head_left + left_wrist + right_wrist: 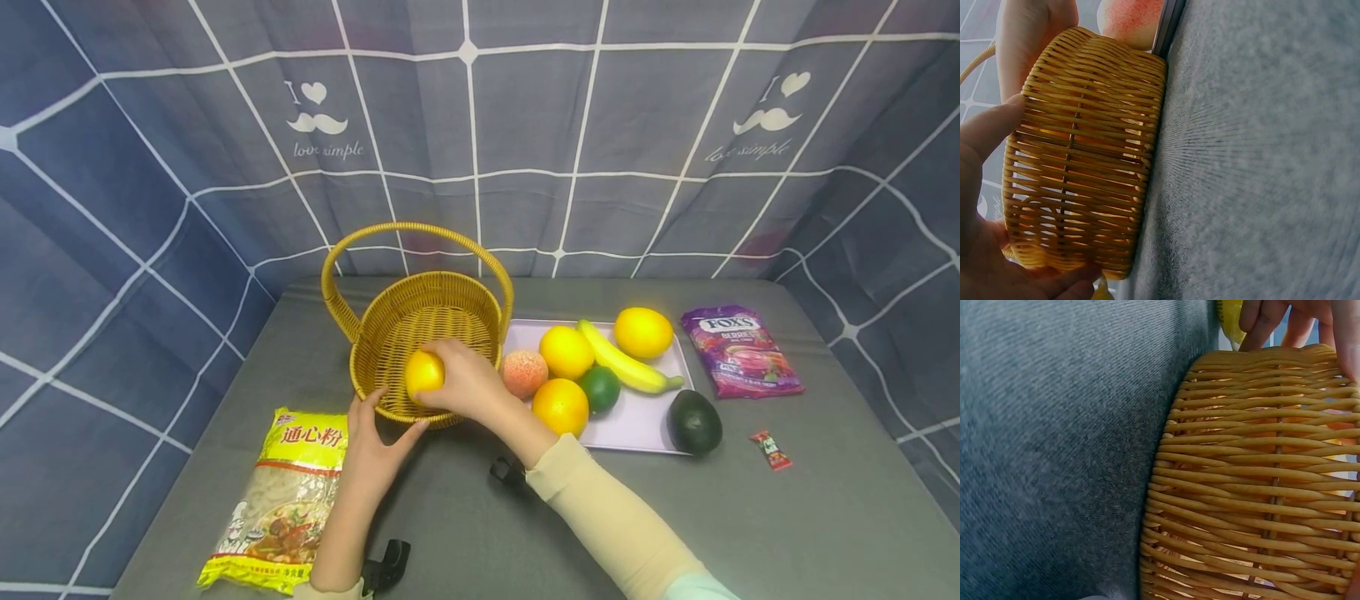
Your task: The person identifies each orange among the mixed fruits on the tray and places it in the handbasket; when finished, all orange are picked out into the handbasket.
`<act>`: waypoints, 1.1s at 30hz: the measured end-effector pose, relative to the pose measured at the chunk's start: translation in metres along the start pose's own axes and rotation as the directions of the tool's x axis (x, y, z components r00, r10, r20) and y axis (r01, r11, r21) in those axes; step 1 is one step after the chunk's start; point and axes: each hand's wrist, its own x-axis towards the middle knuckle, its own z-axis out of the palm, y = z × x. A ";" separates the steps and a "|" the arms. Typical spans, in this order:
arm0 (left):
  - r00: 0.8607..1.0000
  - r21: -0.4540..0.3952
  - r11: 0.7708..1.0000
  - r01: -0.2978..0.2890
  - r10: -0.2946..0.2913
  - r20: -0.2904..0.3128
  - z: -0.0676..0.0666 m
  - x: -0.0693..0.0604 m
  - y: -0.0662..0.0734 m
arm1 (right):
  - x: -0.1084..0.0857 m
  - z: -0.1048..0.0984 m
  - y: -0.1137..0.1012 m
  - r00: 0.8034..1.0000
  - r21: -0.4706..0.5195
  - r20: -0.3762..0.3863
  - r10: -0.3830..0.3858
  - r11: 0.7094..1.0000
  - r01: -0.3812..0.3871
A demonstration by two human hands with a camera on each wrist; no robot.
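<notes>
Two grips are working one basket [442,287], each doing its own job. My right grip [463,379] is clamping an orange [422,372], thumb and fingers curling round it. The orange is sitting left of my palm, inside the basket toward the near side. It's looking pretty round, so it isn't giving me a long axis to line up. What I'm minding is the gap between orange and basket bottom [457,329]: I can't tell if they're touching, since the wall [1085,156] is blocking both wrist views.

My left grip [377,454] is lying close by but only bracing the near-left edge, thumb and fingers spreading well apart. So the right is the one doing the holding.

The desk [465,525] is wearing grey cloth. The handle [408,226] is arching up beyond my right grip. A tray [618,433] is lying just right of the basket, carrying a peach [524,373], a banana [626,365] and more fruit. Pasta [281,508] is lying on the left, a candy bag [742,352] is lying past the tray, and a checked curtain [525,108] is hanging behind everything.
</notes>
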 end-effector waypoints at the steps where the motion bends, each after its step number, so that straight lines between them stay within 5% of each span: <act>1: 1.000 0.001 1.000 -0.001 0.001 0.000 0.000 0.000 0.000 | 0.000 0.000 0.000 1.000 -0.012 0.000 -0.003 1.000 0.003; 14: 1.000 0.005 1.000 -0.013 0.013 -0.022 0.002 0.001 -0.003 | -0.001 0.004 -0.001 0.999 -0.124 0.052 -0.003 0.992 0.009; 33: 1.000 -0.001 1.000 -0.013 0.013 -0.022 0.002 0.001 -0.003 | -0.009 -0.006 0.003 0.999 0.022 -0.040 -0.004 1.000 0.005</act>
